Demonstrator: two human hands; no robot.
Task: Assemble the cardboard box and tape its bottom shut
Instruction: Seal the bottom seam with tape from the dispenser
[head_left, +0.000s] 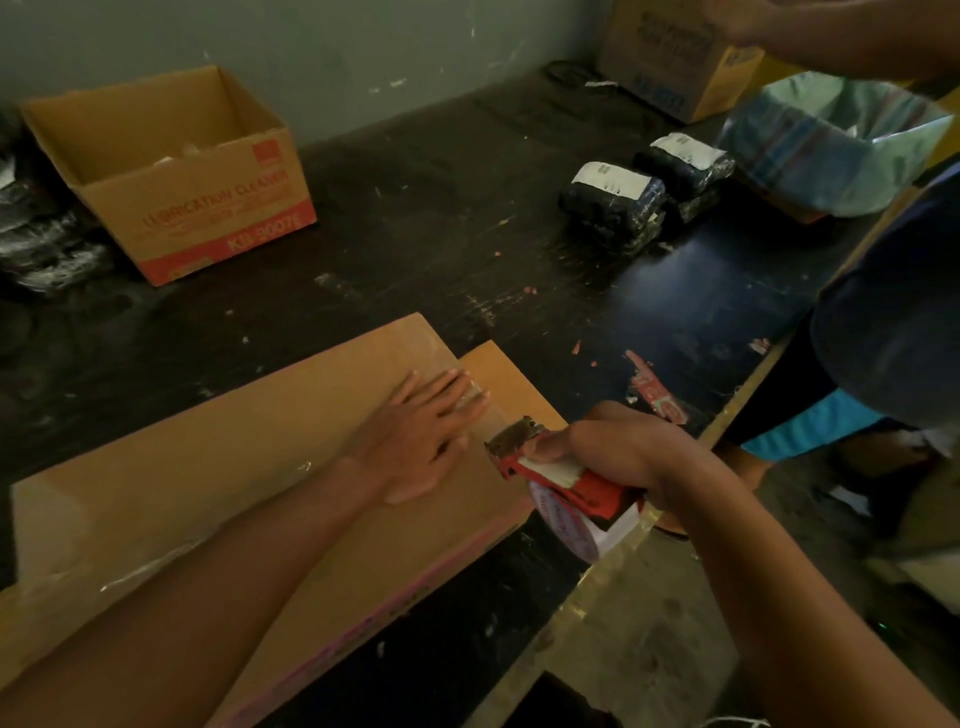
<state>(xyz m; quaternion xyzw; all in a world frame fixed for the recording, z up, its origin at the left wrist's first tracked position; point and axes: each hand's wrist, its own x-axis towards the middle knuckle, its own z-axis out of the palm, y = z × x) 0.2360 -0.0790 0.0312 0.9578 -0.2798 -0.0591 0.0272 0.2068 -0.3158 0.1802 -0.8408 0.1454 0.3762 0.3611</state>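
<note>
A brown cardboard box (218, 467) lies bottom-up on the dark table in front of me, its flaps folded closed. My left hand (423, 431) lies flat on the box's right end, fingers spread over a strip of clear tape. My right hand (618, 457) grips a red tape dispenser (566, 488) at the box's right edge. Its toothed blade points toward my left fingertips, and clear tape stretches between blade and box.
An open printed carton (176, 176) stands at the back left. Two black wrapped parcels (644, 197) with white labels lie at the back right, beside a bag-lined bin (831, 140). Another person (883, 322) stands at the right table edge. A further carton (675, 57) sits far back.
</note>
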